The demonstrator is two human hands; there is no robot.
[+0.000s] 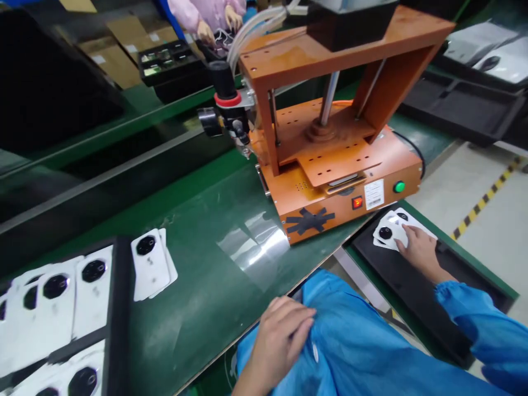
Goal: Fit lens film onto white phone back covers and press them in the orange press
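Note:
White phone back panels (388, 234) with round black camera rings lie stacked in a dark tray (457, 269) at the right. My right hand (418, 250) rests on them, its thumb and fingers at the edge of a panel. Near the table's front edge, in front of my blue gown, my left hand (284, 333) hangs with its fingers bent and close together; nothing shows in it. At the left, two overlapping white panels (150, 269) lie on the green table (198, 264) beside a black tray (119, 308) full of similar panels.
An orange press machine (338, 165) with a lit red switch and a green button stands on the table. Clear film (259, 247) lies before it. Across the bench are a person's hands (218, 27), cartons (113, 55) and a parts tray (169, 63). More trays (457, 104) stand at the back right.

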